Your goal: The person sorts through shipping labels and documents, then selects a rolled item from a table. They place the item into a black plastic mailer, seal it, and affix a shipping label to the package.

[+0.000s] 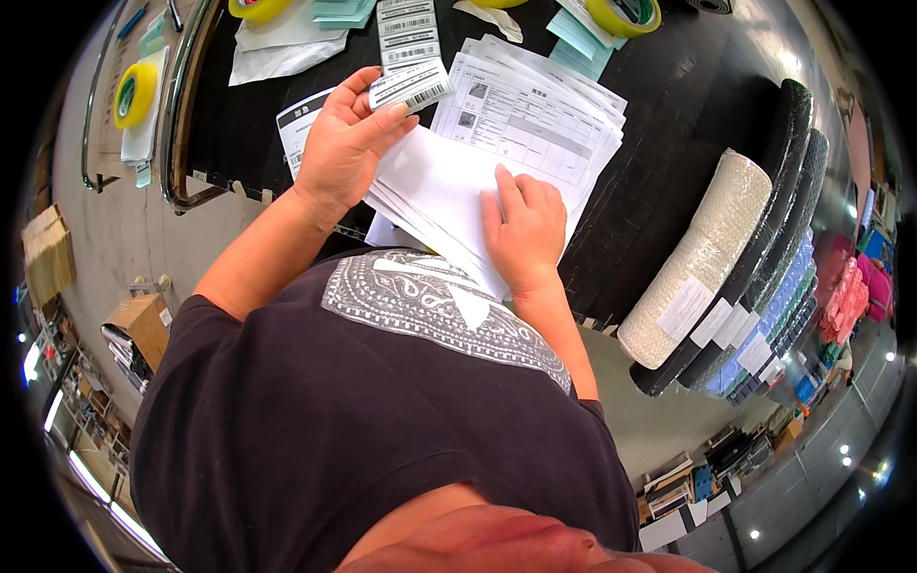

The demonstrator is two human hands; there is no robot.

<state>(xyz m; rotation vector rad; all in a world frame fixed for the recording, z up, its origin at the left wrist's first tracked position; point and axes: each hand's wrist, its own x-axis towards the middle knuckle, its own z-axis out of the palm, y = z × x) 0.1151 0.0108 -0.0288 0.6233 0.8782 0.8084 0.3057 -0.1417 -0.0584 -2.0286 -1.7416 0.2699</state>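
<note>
My left hand (346, 143) pinches the near end of a strip of barcode labels (413, 86) between thumb and fingers. The strip runs away from me over the black tabletop. My right hand (528, 224) lies with its fingers stretched on a stack of white sheets (435, 186), close to my body. Just beyond, a fanned pile of printed forms (535, 119) spreads partly under the white sheets. Left of my left hand, a sheet with a dark heading (298, 124) peeks out, partly covered by that hand.
Plastic-wrapped fabric rolls, a cream one (702, 248) nearest, lie along the right side of the table (659, 134). Yellow tape rolls (626, 11) rest near the far edge with light-green slips (578, 53). A metal-railed cart (170, 115) stands at left, bearing another tape roll (136, 95).
</note>
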